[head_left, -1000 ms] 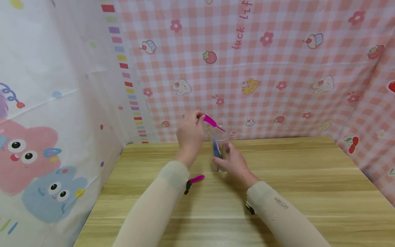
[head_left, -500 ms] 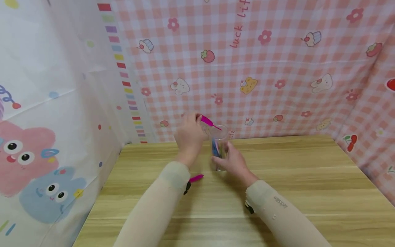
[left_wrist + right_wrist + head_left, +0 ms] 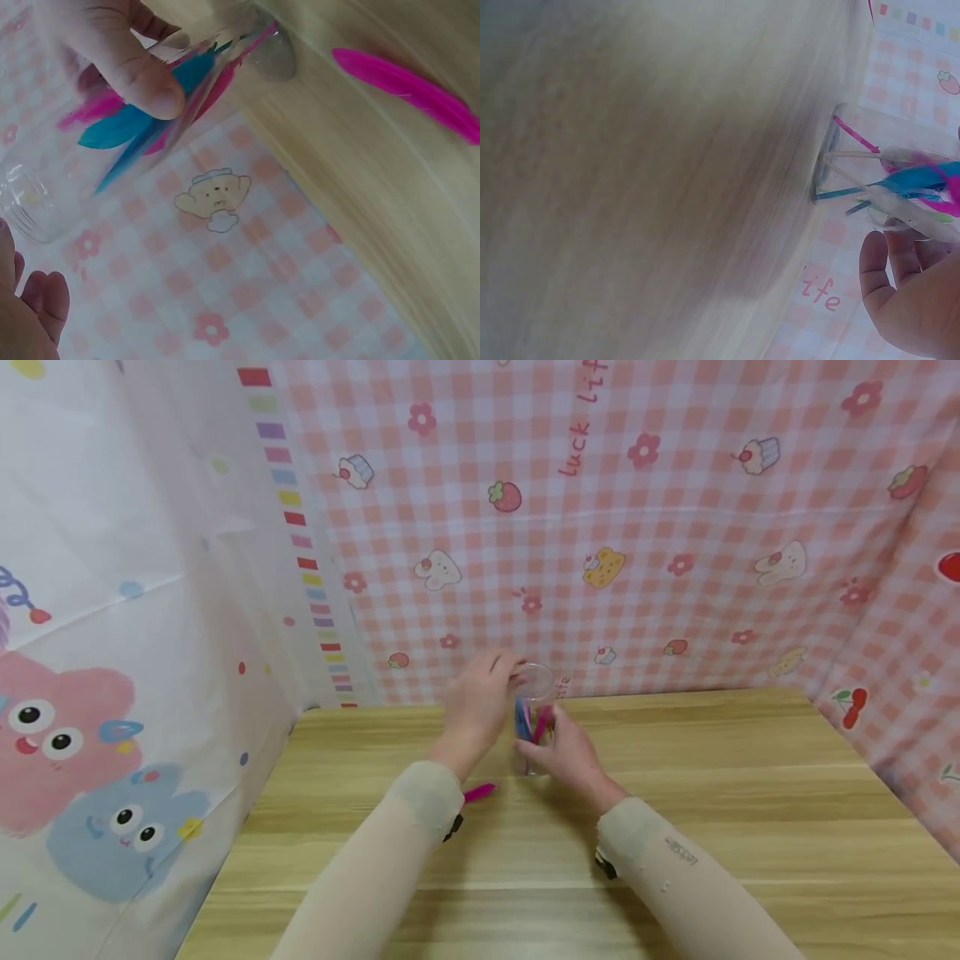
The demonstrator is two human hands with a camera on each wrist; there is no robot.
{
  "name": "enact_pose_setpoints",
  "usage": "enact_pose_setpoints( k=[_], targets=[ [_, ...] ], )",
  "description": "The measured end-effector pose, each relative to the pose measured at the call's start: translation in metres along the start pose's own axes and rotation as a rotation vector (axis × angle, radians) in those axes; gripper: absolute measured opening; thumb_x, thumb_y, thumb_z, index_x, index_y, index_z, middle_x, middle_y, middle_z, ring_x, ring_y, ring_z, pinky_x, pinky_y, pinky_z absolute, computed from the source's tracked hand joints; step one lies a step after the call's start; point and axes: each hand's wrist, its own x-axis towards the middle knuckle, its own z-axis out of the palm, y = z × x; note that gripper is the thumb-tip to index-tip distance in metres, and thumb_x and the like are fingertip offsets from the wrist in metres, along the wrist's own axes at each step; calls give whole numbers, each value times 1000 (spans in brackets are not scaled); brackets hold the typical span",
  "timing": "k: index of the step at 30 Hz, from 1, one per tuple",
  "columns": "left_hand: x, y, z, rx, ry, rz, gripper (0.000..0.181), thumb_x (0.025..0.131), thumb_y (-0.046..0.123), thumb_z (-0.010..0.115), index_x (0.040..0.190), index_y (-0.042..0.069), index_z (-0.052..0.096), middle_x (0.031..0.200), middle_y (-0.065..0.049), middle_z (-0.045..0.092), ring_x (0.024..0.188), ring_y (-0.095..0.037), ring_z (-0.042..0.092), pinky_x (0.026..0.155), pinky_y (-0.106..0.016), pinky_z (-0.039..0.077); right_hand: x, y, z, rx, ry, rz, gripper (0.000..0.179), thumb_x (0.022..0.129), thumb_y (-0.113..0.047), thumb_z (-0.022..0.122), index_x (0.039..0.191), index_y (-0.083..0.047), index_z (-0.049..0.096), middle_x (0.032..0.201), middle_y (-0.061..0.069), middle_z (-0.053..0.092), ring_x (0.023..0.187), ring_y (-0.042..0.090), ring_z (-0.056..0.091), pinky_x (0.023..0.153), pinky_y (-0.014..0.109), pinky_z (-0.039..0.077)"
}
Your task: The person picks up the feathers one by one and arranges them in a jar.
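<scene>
My right hand (image 3: 570, 752) grips a clear jar (image 3: 536, 685) standing upright near the back of the table, with thumb and fingers around its side. Inside it are several feathers: a blue feather (image 3: 120, 127), pale ones and a magenta feather (image 3: 542, 723). Beside the jar's open mouth is my left hand (image 3: 480, 702), its fingers loosely bent and no feather seen in them. On the wood, near the left wrist, lies another magenta feather (image 3: 405, 86). The sleeve partly hides that feather in the head view. In the right wrist view, feather quills (image 3: 855, 135) reach the jar's bottom.
The wood-grain table (image 3: 712, 810) ends just behind the jar. A pink checked cloth (image 3: 660, 527) hangs behind it, and a white printed cloth (image 3: 172, 635) hangs on the left.
The magenta feather that my left hand held over the mouth is now inside the jar. My left hand has moved slightly right and down to the rim; my right hand has stayed put.
</scene>
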Motion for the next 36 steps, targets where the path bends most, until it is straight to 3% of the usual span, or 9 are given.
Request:
enact_pose_setpoints(
  k=[3,6,10,12,15,19,25,31,36],
  targets=[
    [-9,-9,1,-60,-1,-35,27,105,30,68,128,17,71,122,-3,75,110,-25,74,81,-40,65,0,0,2,1,5,-15,60,92,-37,84,136,-10,53,117,14,69,86,24,61,66,32,49],
    [-26,-26,-4,-99,-78,-83,21,104,27,70,121,13,74,119,-5,76,107,-27,74,89,-41,64,0,-1,3,1,10,-26,59,93,-36,84,136,-10,54,110,13,69,84,22,61,65,30,49],
    [-60,-54,-9,-90,-393,-160,24,103,34,72,114,14,79,118,-4,78,110,-28,73,97,-46,60,1,-1,1,10,3,-5,62,93,-39,83,139,-11,52,118,15,70,99,28,68,82,41,60],
    [-79,-65,-7,-64,-547,-162,26,101,36,75,114,14,81,118,-5,79,111,-29,73,101,-49,58,1,1,-1,16,-4,18,66,93,-41,82,143,-13,50,128,16,69,111,31,69,95,48,60],
    [-104,-74,-1,-26,-669,-124,30,96,39,81,112,14,82,113,-5,80,108,-28,73,102,-51,56,1,2,-4,30,-15,40,69,93,-42,82,147,-14,48,136,16,67,120,34,67,104,53,58],
    [-121,-71,14,26,-670,-78,35,93,47,82,107,15,81,102,0,78,102,-24,71,98,-51,56,1,3,-6,42,-14,39,71,93,-40,82,149,-14,47,140,16,65,125,36,66,108,56,56],
    [-123,-51,37,131,-654,-19,39,98,53,74,111,17,80,113,-3,78,112,-28,70,102,-54,55,1,4,-2,19,-6,13,68,94,-39,82,146,-11,49,135,17,68,119,34,68,102,52,59],
    [-118,-36,49,198,-630,-10,19,103,33,72,95,19,82,99,-1,79,100,-25,74,96,-49,58,1,4,3,32,-10,6,69,94,-40,82,147,-12,49,134,15,69,116,31,68,99,50,58],
    [-119,-35,52,207,-613,13,14,102,21,71,92,19,81,97,-1,79,96,-22,74,92,-45,59,1,5,4,35,-5,5,68,94,-39,82,147,-13,48,133,15,68,116,31,68,99,50,58]
  ],
)
